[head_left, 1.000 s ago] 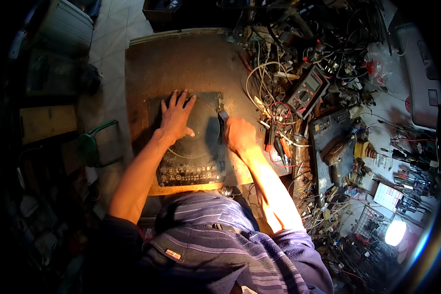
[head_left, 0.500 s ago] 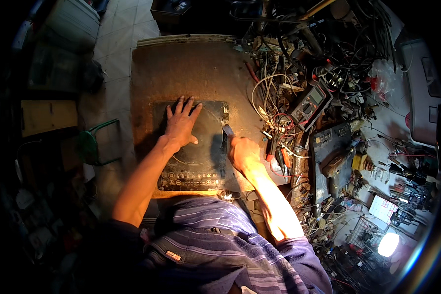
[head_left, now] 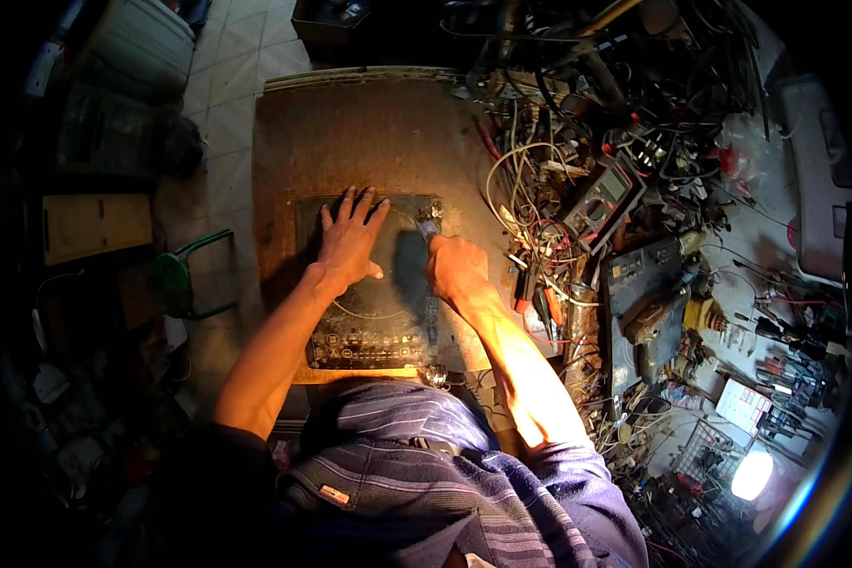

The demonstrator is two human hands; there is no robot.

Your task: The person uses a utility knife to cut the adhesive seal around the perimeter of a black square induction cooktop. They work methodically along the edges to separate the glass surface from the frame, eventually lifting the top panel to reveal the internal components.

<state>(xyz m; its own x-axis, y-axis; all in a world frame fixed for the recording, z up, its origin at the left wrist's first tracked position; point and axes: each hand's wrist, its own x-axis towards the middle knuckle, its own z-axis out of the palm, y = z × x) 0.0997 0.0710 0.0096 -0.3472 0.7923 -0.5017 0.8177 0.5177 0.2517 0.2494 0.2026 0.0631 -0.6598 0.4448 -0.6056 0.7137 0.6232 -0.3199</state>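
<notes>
A black glass cooktop panel point(head_left: 364, 327) lies flat on the brown board, with a round ring line and a row of control markings along its near edge. My left hand point(head_left: 352, 241) rests on its upper left part, fingers spread, pressing it down. In my right hand point(head_left: 459, 272) is a scraper point(head_left: 428, 227), held in a closed fist. Its flat metal blade points away from me and meets the panel near the far right corner, where pale residue shows. The scraper's handle is hidden inside the fist.
The brown board point(head_left: 369, 133) reaches beyond the panel. To the right lie a multimeter point(head_left: 601, 201), tangled cables point(head_left: 516, 180), red and black probes point(head_left: 542, 301) and another dark appliance panel point(head_left: 634, 279). A lit lamp point(head_left: 752, 474) shines at lower right; a green stool point(head_left: 175, 282) stands left.
My right hand has moved a little away from me and to the left, carrying the scraper blade up along the panel's right side toward the far corner. The left hand stays put.
</notes>
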